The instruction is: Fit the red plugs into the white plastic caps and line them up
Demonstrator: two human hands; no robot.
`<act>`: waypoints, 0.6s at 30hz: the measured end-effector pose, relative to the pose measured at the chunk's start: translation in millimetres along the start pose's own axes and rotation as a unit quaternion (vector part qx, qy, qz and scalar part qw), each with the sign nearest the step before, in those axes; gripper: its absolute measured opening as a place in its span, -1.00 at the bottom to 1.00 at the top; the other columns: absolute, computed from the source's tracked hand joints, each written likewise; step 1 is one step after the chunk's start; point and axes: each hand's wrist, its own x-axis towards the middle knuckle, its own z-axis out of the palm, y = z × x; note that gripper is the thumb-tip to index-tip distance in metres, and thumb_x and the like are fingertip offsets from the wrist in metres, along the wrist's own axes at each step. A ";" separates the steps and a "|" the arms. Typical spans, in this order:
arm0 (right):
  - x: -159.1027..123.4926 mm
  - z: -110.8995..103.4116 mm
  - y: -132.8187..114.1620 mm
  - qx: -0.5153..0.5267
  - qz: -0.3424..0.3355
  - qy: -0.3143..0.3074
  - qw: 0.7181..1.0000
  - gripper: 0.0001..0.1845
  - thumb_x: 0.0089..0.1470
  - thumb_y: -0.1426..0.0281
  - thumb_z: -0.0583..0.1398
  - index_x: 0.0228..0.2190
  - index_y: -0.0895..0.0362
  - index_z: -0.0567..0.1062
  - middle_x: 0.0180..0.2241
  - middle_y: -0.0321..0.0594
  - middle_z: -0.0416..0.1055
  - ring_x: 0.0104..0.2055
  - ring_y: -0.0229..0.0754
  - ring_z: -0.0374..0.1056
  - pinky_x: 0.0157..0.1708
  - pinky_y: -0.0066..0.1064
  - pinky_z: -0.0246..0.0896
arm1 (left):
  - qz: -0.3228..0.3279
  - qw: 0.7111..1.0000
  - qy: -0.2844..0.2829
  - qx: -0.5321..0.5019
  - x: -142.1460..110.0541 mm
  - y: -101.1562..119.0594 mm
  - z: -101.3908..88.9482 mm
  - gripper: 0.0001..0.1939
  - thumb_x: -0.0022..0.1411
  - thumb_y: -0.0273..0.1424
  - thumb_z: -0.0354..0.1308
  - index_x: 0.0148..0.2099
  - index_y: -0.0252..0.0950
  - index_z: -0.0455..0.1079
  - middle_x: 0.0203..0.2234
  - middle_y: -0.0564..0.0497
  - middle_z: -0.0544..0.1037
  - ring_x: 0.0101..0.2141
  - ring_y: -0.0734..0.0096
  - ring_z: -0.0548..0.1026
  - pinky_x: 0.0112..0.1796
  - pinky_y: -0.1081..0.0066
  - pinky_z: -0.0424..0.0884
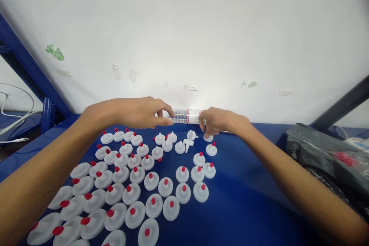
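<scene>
Several white disc-shaped plastic parts with red caps stand in rows on a blue table. My left hand hovers over the far end of the rows with its fingers curled and thumb meeting fingertips; what it pinches is hidden. My right hand reaches down at the far right of the rows, fingers pinched on a white disc part without a red cap. A loose white part lies between the hands. A clear plastic water bottle lies on its side behind both hands.
A white wall rises right behind the table. A black plastic bag with something red inside sits at the right. Blue frame bars and white cables are at the left.
</scene>
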 end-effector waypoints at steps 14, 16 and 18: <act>-4.8 0.2 -24.6 0.006 -0.096 0.054 0.994 -0.85 0.08 0.27 0.39 -0.33 0.09 0.71 -0.37 -0.18 0.63 -0.38 -0.13 0.48 -0.44 -0.36 0.23 | -0.001 1.000 -0.018 0.013 -0.7 -0.3 1.0 -0.44 0.35 0.06 0.02 0.27 -0.01 0.44 -0.02 -0.05 0.67 -0.22 0.21 0.63 -0.28 0.34 0.43; -4.3 -0.4 -24.6 0.005 -0.098 0.058 0.994 -0.92 0.06 0.38 0.38 -0.34 0.10 0.70 -0.36 -0.21 0.64 -0.36 -0.15 0.49 -0.41 -0.38 0.24 | 0.002 1.000 -0.014 0.019 -1.3 0.8 0.5 -0.45 0.36 0.06 0.01 0.26 0.00 0.44 -0.04 -0.03 0.68 -0.23 0.23 0.63 -0.29 0.36 0.43; -7.5 -4.2 -23.7 0.005 -0.095 0.070 0.993 -0.89 0.07 0.46 0.34 -0.31 0.10 0.70 -0.33 -0.22 0.65 -0.34 -0.17 0.50 -0.39 -0.40 0.25 | 0.006 1.000 -0.007 0.025 -1.6 0.8 0.4 -0.46 0.38 0.05 -0.01 0.26 0.01 0.44 -0.05 -0.01 0.68 -0.25 0.26 0.63 -0.31 0.37 0.43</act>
